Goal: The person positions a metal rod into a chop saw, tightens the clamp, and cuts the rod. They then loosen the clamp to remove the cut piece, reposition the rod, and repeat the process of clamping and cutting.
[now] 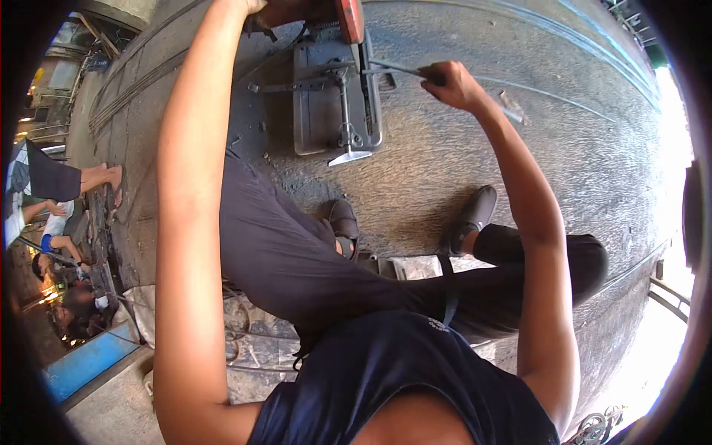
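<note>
A cut-off saw (351, 22) with a red blade guard stands on the ground at the top of the view, its blade lowered into the slot of the grey base (311, 122). My left hand (252, 6) is at the saw's head, fingers curled against it, mostly cut off by the top edge. In my right hand (451, 85) is a thin metal rod (400, 68), closed in the fist to the right of the saw. The rod runs leftward to the blade and the vise (343, 100). Its far end is hard to make out.
My shoes (343, 222) are on the worn ground below the saw. Long metal rods (549, 26) lie across the upper right. At the left, people (63, 215) sit near bright orange light, beside a blue panel (93, 363). A short pale piece (512, 115) lies beyond my right wrist.
</note>
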Tool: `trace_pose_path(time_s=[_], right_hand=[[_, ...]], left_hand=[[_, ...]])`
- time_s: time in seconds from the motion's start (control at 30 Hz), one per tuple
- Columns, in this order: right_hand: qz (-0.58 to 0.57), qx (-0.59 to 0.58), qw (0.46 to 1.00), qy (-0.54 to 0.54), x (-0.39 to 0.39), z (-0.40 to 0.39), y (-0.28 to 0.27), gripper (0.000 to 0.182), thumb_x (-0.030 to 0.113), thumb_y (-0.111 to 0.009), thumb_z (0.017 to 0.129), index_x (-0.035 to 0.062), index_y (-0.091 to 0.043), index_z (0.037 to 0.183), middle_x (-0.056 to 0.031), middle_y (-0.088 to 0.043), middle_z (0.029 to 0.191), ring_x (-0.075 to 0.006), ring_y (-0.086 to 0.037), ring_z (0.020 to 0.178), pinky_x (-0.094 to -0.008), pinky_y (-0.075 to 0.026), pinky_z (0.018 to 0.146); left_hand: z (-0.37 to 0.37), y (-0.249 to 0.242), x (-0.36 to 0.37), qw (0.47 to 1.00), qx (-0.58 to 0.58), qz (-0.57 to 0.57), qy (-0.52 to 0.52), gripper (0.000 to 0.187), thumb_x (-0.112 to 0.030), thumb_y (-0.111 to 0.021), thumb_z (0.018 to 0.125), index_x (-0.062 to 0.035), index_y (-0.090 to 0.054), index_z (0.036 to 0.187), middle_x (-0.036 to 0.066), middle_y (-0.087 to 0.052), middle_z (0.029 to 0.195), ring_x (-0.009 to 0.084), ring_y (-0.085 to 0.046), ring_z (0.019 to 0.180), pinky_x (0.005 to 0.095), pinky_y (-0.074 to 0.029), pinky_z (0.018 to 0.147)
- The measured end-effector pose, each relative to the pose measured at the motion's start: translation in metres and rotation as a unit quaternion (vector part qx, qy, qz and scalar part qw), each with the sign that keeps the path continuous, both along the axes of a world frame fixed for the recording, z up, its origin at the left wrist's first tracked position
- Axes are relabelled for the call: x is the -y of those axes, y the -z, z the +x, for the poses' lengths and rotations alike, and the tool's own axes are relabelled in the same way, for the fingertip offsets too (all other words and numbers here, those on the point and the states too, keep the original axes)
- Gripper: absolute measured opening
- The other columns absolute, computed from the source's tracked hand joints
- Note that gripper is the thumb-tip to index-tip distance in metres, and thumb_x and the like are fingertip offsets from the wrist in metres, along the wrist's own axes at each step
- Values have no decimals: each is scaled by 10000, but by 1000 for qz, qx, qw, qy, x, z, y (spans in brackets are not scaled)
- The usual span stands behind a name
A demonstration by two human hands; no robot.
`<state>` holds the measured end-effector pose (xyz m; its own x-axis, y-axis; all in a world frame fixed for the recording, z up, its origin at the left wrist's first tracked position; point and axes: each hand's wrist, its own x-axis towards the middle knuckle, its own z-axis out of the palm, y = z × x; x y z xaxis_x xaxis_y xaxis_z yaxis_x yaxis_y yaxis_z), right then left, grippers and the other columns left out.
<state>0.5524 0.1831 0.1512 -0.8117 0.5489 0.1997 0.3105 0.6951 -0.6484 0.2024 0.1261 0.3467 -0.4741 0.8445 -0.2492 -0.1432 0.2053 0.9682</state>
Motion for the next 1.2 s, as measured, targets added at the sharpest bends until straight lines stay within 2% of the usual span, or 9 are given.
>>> trace_pose_path(time_s=[0.2, 0.27, 0.4, 0.43, 0.53, 0.73, 1.07, 1.13, 1.2], right_hand=[[-32, 10, 999, 3, 18, 42, -74, 272, 101, -682, 826, 8, -699, 1082, -170, -721, 879, -228, -701, 775, -351, -540, 705], [-100, 51, 993, 20, 26, 54, -106, 235, 74, -648, 862, 10, -699, 1082, -128, -725, 854, -173, -699, 777, -318, -539, 709], [-76, -4, 997, -7, 34, 80, -140, 206, 73, -631, 887, 7, -699, 1069, -95, -726, 837, -141, -690, 766, -303, -540, 708], [-63, -23, 998, -13, 38, 85, -148, 199, 72, -631, 891, 1, -696, 1066, -98, -727, 842, -147, -691, 768, -309, -542, 707], [-35, -35, 999, 14, 52, 95, -168, 197, 83, -649, 893, -9, -693, 1063, -107, -730, 858, -155, -697, 767, -321, -551, 710], [-1, -114, 984, 134, 49, 109, -192, 209, 105, -691, 877, -23, -699, 1042, -119, -726, 859, -150, -702, 758, -303, -568, 676], [-231, -618, 712, 242, 60, 116, -214, 226, 37, -608, 923, -132, -594, 1072, -210, -664, 1020, -301, -693, 884, -358, -624, 768], [-323, -691, 607, 222, 64, 115, -208, 296, 42, -567, 946, -144, -508, 1167, -253, -609, 1119, -369, -669, 938, -402, -616, 825], [-357, -689, 593, 216, 67, 114, -201, 364, 53, -550, 955, -148, -436, 1236, -271, -557, 1196, -415, -632, 1009, -439, -584, 911]], left_hand=[[-5, 11, 1, 994, 92, 54, 1, 533, -600, -526, 845, -109, -673, 994, 76, -639, 789, 267, -640, 717, 461, -549, 632], [-24, 29, -2, 985, 127, 105, 51, 549, -542, -518, 907, -78, -631, 1177, 134, -663, 1053, 303, -659, 935, 470, -550, 766], [-23, 22, 7, 993, -41, 109, -37, 556, -544, -511, 907, -29, -601, 1097, 103, -662, 969, 209, -644, 852, 370, -524, 896], [-26, 20, 13, 990, -24, 124, -55, 623, -447, -639, 872, 117, -573, 1129, 132, -651, 999, 189, -640, 885, 350, -513, 795], [-8, 9, 31, 965, -114, 138, -190, 519, -400, -665, 864, 75, -634, 1072, 111, -666, 970, 166, -632, 879, 349, -508, 804], [46, -38, 72, 913, -281, 260, -142, 287, -284, -661, 883, -15, -731, 953, 60, -690, 900, 146, -643, 870, 287, -518, 736], [214, -57, 103, 923, -120, 157, 331, 491, -458, -559, 954, 19, -675, 982, 117, -710, 906, 190, -703, 805, 297, -556, 811], [242, -27, 94, 931, -84, 150, 323, 544, -465, -527, 973, 66, -644, 969, 155, -697, 846, 200, -693, 775, 298, -563, 736], [257, 0, 87, 930, -64, 192, 308, 628, -529, -515, 962, 86, -624, 1019, 157, -685, 887, 192, -688, 828, 294, -559, 760]])
